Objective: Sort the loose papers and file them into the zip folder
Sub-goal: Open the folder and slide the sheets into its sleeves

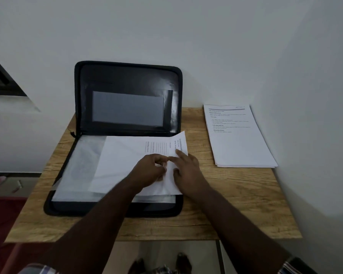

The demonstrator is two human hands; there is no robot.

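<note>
A pale wall (186,36) filled the far side; against it stood a wooden table (236,204); on the table's left part a black zip folder (127,80) lay open, its lid upright against the wall, its base flat and near; a stack of loose papers (242,143) lay on the table's far right, well apart from the folder; a printed sheet (127,161) lay over the folder's base, its right edge jutting past the folder's right side; the right hand (188,171) rested on that sheet's right part, fingers straight and slightly spread; the left hand (151,171), just beside it, had curled fingers that seemed to pinch the sheet, though blur left that uncertain.
</note>
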